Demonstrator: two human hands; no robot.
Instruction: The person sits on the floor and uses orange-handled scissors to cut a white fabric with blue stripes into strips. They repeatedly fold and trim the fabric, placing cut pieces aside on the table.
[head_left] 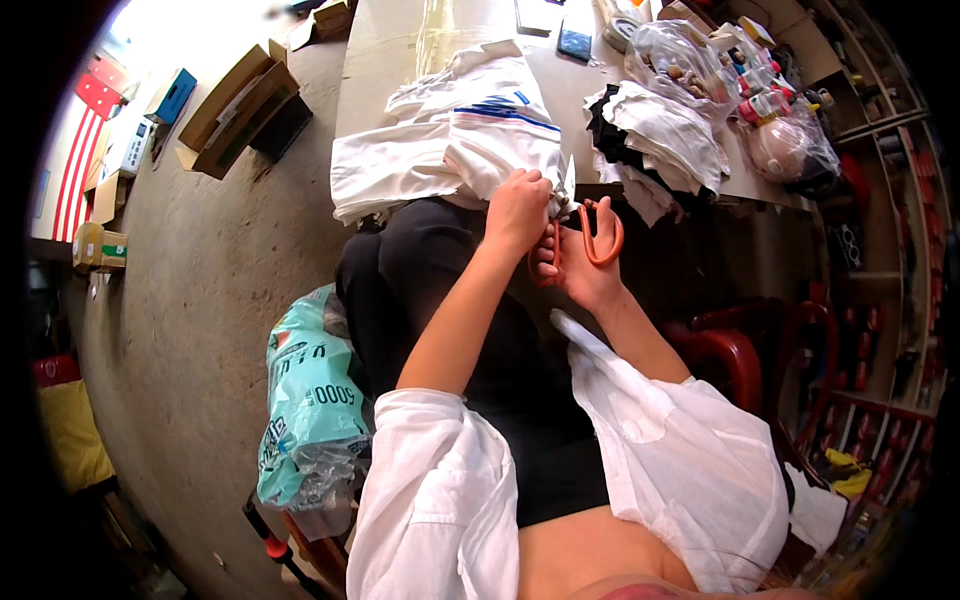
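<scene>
A white garment with blue stripes lies across the near edge of the table and hangs down toward my lap. My left hand pinches the right part of its near edge. Just beside it, my right hand grips a pair of scissors with orange-red handles, its fingers through the loops. The scissor blades point up and away from me, close to the cloth at my left fingers. Whether the blades touch the fabric is hard to make out.
On the table, right of the garment, sits a pile of white and black cloth. Behind it are filled clear plastic bags and a phone. A teal plastic bag stands left of my legs; cardboard boxes stand farther left. Shelves line the right.
</scene>
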